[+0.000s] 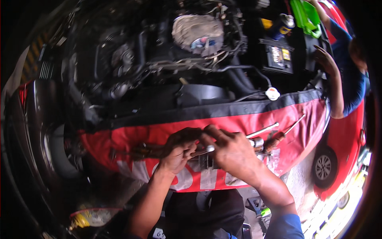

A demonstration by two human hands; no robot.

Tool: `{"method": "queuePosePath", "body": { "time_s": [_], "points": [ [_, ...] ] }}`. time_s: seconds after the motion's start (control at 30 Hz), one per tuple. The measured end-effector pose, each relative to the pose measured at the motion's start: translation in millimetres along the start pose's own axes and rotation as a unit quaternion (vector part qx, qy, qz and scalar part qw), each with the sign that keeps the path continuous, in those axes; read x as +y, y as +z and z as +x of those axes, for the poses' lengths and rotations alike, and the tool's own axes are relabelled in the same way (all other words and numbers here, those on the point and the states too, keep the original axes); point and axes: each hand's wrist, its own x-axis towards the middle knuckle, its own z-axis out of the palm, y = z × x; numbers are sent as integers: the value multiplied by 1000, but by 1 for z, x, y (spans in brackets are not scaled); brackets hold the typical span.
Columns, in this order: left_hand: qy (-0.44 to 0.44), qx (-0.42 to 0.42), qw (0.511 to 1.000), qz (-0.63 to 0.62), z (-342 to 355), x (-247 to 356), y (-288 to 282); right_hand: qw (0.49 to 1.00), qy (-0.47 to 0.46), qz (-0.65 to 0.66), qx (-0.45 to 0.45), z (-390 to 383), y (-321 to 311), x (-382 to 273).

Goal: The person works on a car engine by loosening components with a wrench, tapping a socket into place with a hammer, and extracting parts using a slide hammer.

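Both my hands are together over a red cover (296, 129) with black trim, draped across the car's front. My left hand (179, 153) is closed around a chrome-ended metal tool (210, 148). My right hand (234, 153) is curled over it with fingertips bent down; what those fingers grip is hidden. Just right of my hands on the cover lie a long metal bar (266, 129), a socket piece (258, 142) and a screwdriver (275, 140). More tools, partly hidden and dim, lie beside my left hand.
Beyond the cover is an open engine bay (131, 51) with a battery (278, 57), spray can (283, 28), green plastic item (305, 16) and cloth-covered part (197, 30). Another person's arms (336, 91) reach in at right, beside a red car (342, 131). A bag (95, 217) lies low left.
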Motion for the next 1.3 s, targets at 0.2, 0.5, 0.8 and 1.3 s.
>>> {"method": "queuePosePath", "body": {
  "time_s": [0.2, 0.5, 0.8, 1.3],
  "points": [
    [30, 8, 985, -172, -19, 0, -2, 990, 73, 116, 28, -15, 4, -26],
    [107, -46, 908, -403, -48, 4, 14, 969, 141, 173, 108, -41, 4, -101],
    [61, -71, 928, -360, -75, 7, 50, 929, 91, 296, 203, -39, 18, -97],
    [49, 21, 998, 41, -112, 2, 57, 845, 215, 454, 181, -47, 27, -109]
  ]
}}
